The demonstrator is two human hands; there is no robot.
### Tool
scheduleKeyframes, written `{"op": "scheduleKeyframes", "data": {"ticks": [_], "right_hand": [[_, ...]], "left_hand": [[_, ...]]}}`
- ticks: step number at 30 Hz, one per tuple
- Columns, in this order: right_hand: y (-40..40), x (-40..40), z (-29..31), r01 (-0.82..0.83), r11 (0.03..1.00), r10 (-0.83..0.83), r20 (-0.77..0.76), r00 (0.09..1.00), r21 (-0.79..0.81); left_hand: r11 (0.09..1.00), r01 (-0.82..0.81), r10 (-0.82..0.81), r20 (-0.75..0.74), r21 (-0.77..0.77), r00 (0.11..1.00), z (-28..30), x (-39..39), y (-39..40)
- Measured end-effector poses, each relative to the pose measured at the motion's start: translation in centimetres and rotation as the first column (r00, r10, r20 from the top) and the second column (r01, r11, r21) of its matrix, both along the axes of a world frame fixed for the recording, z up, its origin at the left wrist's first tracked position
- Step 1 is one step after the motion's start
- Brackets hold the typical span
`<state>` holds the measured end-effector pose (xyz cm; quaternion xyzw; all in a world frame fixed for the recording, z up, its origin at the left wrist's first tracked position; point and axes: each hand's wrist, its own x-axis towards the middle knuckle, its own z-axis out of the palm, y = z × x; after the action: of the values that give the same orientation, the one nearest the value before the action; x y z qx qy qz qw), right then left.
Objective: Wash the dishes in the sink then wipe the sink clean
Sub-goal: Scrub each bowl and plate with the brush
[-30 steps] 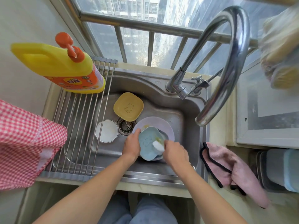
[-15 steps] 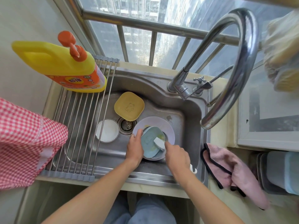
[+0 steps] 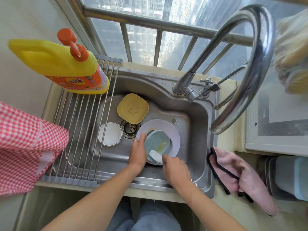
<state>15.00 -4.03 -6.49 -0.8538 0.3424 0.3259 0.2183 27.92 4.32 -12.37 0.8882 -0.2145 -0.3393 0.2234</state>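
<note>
In the steel sink (image 3: 196, 117), over a lilac plate (image 3: 173, 135), sits the small blue dish (image 3: 155, 144), likely light, stiff and soapy-slick, so best gripped by its rim. The left hand (image 3: 137, 154) curls around that rim; the right hand (image 3: 175, 167) pinches a white sponge (image 3: 155, 155) against it

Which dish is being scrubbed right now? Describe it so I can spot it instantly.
Look in the steel sink, right of the drain. On the lilac plate sits a blue dish, held by the left hand. It alone is blue, yellow-smeared.
</note>
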Motion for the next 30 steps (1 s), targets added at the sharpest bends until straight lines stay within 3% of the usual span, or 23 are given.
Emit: {"op": "scheduleKeyframes", "data": {"ticks": [6,11,16,19,23,26,28,30], "right_hand": [[-1.3,-0.7,-0.5,0.048,0.979,-0.044,0.020,0.999,-0.199],[0.5,-0.2,-0.4,0.025,0.999,-0.025,0.012,1.000,-0.029],[-1.1,-0.6,-0.8,0.081,0.976,-0.078,0.024,0.997,-0.200],[0.0,-0.4,-0.6,0.028,0.987,-0.028,0.005,1.000,-0.158],[0.2,-0.1,-0.2,-0.011,0.996,0.007,-0.043,0.999,-0.089],[-0.7,0.1,0.0,-0.029,0.994,0.025,-0.038,0.999,-0.109],[-0.9,0.2,0.0,-0.056,0.993,0.054,-0.024,0.998,-0.099],[-0.9,0.1,0.0,-0.077,0.992,0.076,-0.012,0.997,-0.101]], "left_hand": [[1.000,-0.004,0.004,-0.017,0.005,1.000,-0.3,0.0,0.1],[0.999,-0.047,0.047,-0.040,0.007,0.998,-0.4,-0.2,0.3],[0.999,-0.038,0.038,-0.074,-0.004,0.997,-0.3,-0.1,0.4],[0.996,-0.036,0.046,-0.133,0.077,0.990,-0.8,-0.2,0.4],[0.945,0.077,-0.005,-0.223,0.317,0.975,-1.0,0.5,0.5],[0.901,0.233,-0.237,-0.035,0.367,0.971,-1.1,1.4,-0.5],[0.871,0.393,-0.448,0.148,0.293,0.882,-1.3,1.9,-2.0],[0.842,0.480,-0.533,0.237,0.247,0.812,-1.3,2.3,-3.7]]}}
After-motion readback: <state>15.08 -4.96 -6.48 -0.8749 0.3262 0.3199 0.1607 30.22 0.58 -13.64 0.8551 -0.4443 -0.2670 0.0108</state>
